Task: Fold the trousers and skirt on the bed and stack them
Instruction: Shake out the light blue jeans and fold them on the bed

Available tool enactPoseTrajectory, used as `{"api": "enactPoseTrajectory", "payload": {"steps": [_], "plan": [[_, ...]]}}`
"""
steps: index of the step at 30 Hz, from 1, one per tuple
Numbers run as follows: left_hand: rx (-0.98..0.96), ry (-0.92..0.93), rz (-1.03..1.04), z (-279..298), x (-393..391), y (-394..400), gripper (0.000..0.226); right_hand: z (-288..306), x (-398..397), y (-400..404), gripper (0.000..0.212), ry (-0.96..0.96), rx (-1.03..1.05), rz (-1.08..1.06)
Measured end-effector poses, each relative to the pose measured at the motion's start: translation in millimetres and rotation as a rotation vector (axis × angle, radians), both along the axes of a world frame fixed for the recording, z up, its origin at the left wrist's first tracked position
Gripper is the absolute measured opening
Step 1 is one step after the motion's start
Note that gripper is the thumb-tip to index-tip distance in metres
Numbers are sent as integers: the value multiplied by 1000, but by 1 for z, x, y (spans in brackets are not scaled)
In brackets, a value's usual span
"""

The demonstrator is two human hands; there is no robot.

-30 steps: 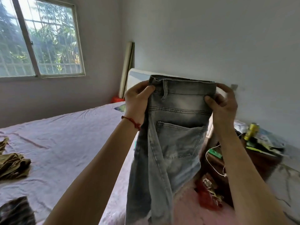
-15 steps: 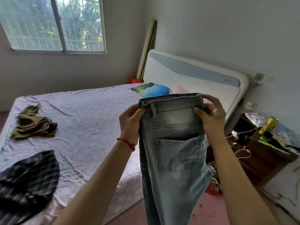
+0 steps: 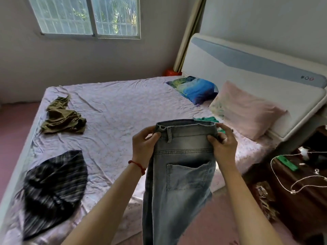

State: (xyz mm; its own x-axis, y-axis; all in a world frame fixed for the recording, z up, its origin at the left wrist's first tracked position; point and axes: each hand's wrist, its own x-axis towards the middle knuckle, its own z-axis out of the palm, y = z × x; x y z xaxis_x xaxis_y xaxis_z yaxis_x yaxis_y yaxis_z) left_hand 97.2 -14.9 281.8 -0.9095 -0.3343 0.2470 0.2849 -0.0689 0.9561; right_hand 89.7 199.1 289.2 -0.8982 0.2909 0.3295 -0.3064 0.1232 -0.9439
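Grey jeans (image 3: pixel 178 174) now hang lower (both hands pinching waistband), nearer the bed (image 3: pixel 115 110).

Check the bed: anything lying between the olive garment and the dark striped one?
Nothing. In the head view only bare, wrinkled lilac sheet separates the olive garment from the dark striped garment.

daylight comes through a barred window (image 3: pixel 85 15) in the far grey wall (image 3: pixel 88 55). a white padded headboard (image 3: pixel 247 71) stands at right, a dark wooden bedside table (image 3: pixel 292 200) near it on the reddish floor (image 3: pixel 14 117).
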Motion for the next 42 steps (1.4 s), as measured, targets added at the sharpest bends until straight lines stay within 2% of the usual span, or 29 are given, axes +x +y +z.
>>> {"api": "enactPoseTrajectory", "payload": {"steps": [7,13,22,30,38,40,42], "plan": [[66,-192,60,-48,-53,-49,21,-47,-80,-48,52,-103,100,76],[127,-251,175,-69,-107,-79,22,-72,-161,-84,56,-144,137,185],[33,-369,384,-115,-230,-116,31,-127,-313,-131,52,-242,155,404],[-5,-473,507,-204,-340,-165,29,-216,-425,-186,44,-281,170,498],[-186,-614,483,-321,-419,-212,32,-333,-510,-233,40,-338,288,474],[-345,-668,446,-353,-429,-218,40,-367,-527,-237,46,-409,377,480],[-582,-706,406,-385,-429,-219,46,-400,-536,-233,52,-465,485,478]]}}
